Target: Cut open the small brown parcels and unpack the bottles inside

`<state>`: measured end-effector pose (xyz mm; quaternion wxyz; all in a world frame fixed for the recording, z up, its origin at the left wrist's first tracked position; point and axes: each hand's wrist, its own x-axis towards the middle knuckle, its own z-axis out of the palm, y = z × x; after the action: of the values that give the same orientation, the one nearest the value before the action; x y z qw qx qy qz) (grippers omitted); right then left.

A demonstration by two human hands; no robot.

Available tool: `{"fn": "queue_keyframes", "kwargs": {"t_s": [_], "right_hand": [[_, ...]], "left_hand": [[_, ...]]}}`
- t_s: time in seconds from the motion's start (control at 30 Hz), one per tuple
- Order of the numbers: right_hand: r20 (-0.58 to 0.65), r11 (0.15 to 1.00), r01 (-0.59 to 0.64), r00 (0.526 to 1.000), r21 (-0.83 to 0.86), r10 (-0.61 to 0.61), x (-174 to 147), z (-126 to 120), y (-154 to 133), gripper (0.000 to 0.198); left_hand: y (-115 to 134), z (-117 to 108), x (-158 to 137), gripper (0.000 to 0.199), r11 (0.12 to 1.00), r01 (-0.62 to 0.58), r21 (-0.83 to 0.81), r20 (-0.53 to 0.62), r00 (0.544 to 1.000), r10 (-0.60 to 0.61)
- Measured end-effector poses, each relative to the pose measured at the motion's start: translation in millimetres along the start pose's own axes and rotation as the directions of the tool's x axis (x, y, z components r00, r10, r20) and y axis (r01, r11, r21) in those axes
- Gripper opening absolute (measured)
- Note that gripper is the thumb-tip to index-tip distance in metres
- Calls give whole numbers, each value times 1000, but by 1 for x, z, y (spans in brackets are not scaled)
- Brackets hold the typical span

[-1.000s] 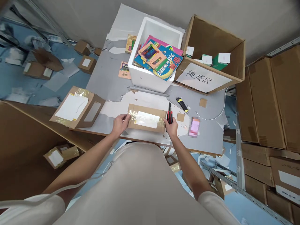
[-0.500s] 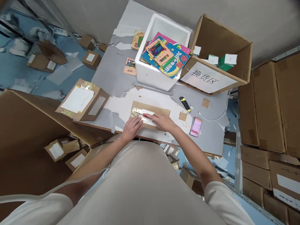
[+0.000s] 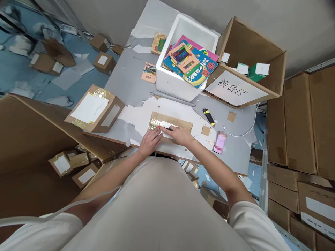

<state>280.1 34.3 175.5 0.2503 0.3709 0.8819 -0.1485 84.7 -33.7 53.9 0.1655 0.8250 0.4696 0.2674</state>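
A flat brown cardboard parcel [image 3: 180,121] with clear tape at its left end and a white label [image 3: 165,124] lies near the table's front edge. My left hand [image 3: 151,141] rests on the parcel's near left side, fingers stretched out and holding nothing. Closed around a small slim red-and-black tool [image 3: 170,129], my right hand [image 3: 180,135] sits over the label, its index finger pointing left. The tool's red end is close to my left fingertips. Its exact kind is too small to make out, and my fingers hide part of it.
A yellow-and-black box cutter [image 3: 208,117], cardboard scraps [image 3: 206,130] and a phone [image 3: 220,142] lie to the right. Behind stand a white foam box [image 3: 178,82] of books and an open carton [image 3: 259,35]. A taped box [image 3: 113,113] is at the left.
My right hand has moved slightly left along the parcel, and a dark part of the tool now shows behind its finger. My left hand stays in place. The whole view has shifted a little.
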Motion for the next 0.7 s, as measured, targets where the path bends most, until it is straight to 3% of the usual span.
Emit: {"fn": "queue_keyframes", "kwargs": {"t_s": [0.3,0.7], "right_hand": [[65,1000,3,998,18,-4,10,-20,-9,60],[118,998,-50,992,-28,53,-15,0,13,64]], "left_hand": [[-1,3,0,32,998,-9,56,4,1000,9],[-1,0,2,31,998,8,55,74,997,-12]]}}
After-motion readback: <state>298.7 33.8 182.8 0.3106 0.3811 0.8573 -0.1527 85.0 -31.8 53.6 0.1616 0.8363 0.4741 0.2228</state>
